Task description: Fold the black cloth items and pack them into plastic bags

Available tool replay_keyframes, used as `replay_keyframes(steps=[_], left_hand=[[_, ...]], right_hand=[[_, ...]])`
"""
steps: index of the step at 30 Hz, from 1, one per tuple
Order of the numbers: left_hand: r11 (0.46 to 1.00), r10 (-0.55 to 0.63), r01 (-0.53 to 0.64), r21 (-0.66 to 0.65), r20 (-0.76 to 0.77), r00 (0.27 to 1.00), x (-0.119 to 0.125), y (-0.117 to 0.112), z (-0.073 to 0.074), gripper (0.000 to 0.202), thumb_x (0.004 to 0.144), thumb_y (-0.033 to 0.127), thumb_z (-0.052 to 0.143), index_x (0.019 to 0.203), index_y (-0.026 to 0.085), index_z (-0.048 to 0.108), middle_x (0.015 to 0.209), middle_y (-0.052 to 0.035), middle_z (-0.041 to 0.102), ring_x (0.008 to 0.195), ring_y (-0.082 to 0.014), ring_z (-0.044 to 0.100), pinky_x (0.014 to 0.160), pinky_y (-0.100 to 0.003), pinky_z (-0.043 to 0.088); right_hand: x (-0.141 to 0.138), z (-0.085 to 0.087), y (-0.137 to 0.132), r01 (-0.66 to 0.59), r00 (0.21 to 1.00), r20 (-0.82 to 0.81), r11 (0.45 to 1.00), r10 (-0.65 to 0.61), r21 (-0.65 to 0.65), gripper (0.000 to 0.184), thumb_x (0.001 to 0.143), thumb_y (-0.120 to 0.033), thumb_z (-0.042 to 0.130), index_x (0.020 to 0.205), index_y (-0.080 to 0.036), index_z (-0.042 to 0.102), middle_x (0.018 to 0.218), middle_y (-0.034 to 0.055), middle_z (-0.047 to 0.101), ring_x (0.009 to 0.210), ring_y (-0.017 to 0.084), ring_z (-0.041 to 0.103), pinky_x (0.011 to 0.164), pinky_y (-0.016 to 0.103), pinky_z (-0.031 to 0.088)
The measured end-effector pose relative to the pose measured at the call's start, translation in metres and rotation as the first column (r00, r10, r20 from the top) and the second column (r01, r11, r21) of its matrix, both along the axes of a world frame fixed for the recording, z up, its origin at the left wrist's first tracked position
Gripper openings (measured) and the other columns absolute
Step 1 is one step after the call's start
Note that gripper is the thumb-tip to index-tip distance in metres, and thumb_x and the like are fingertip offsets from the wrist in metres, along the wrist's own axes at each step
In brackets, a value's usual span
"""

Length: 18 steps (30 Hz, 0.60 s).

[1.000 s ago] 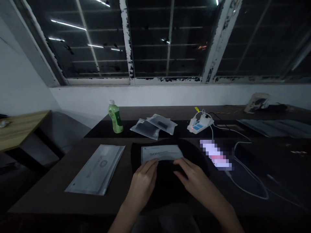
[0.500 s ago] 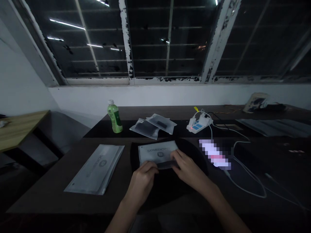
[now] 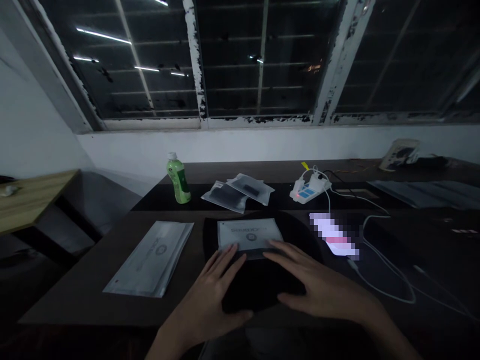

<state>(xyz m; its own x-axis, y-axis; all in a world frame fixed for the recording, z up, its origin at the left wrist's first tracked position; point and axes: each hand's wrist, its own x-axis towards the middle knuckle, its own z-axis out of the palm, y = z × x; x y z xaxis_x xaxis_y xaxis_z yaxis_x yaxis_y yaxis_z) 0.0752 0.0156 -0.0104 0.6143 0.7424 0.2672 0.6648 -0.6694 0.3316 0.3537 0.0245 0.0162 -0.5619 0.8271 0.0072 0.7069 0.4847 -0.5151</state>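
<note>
Head view shows both hands changed from half a second ago: then the fingers were curled and pinching the near edge of the small translucent plastic pouch with dark printed lettering, and now both are spread flat. The left hand lies with its grip open, fingers splayed, fingertips at the near left edge of the pouch and palm over the flat black fabric piece on which the pouch rests. The right hand is likewise open and holds nothing, its fingertips just touching the near right edge of the pouch, the palm pressed on the black fabric. The pouch has settled flat; before, its near edge was lifted and bent between the fingers. It is pale grey, rectangular, with a line of lettering across its upper half, and sits on the far part of the fabric, square to the dark table. Left of the pouch lies a long flat grey plastic bag, apart from it. Beyond the pouch are two small clear bags with dark contents, with a green plastic bottle with a white cap to their left. Right of the pouch are a lit phone screen, a white power strip and white cables.
</note>
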Motion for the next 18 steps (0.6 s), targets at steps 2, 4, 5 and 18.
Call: replay_keyframes(steps=[2,4,5,18], left_hand=[[0.998,-0.004,0.005,0.066,-0.019,1.0,0.01,0.002,-0.007,0.092,0.074,0.028,0.075,0.152,0.023,0.025,0.158,-0.0151,0.028,0.146,-0.0332,0.026,0.113,-0.059,0.036],[0.993,0.007,-0.002,0.119,-0.042,0.999,0.02,0.006,-0.01,0.082,0.079,0.025,0.07,0.15,0.02,0.03,0.157,-0.0171,0.032,0.145,-0.0336,0.028,0.112,-0.058,0.037],[0.991,0.017,-0.009,0.136,-0.055,0.998,0.024,0.007,-0.01,0.077,0.081,0.024,0.067,0.149,0.018,0.033,0.155,-0.0177,0.034,0.145,-0.0338,0.03,0.112,-0.057,0.038],[0.989,0.082,-0.061,0.131,-0.161,0.984,0.037,0.021,0.006,0.062,0.076,0.008,0.06,0.136,0.011,0.046,0.145,-0.0192,0.049,0.137,-0.0324,0.043,0.11,-0.048,0.044]], right_hand=[[-0.007,-0.003,-0.004,0.009,0.999,0.03,1.0,-0.009,0.007,0.078,0.079,-0.033,0.069,0.15,-0.027,0.037,0.162,0.0079,0.022,0.147,0.031,0.022,0.116,0.049,0.03],[-0.017,-0.008,-0.003,0.01,0.998,0.065,0.997,-0.015,0.081,0.075,0.078,-0.027,0.069,0.148,-0.024,0.041,0.16,0.0091,0.027,0.146,0.03,0.024,0.117,0.049,0.03],[-0.022,-0.011,-0.002,0.004,0.996,0.082,0.992,-0.014,0.124,0.071,0.08,-0.024,0.066,0.147,-0.022,0.043,0.158,0.0098,0.031,0.145,0.029,0.028,0.116,0.049,0.031],[-0.039,-0.006,0.017,-0.024,0.973,0.222,0.936,-0.058,0.352,0.034,0.09,-0.002,0.037,0.104,-0.013,0.065,0.103,0.0117,0.071,0.091,0.025,0.069,0.081,0.042,0.058]])
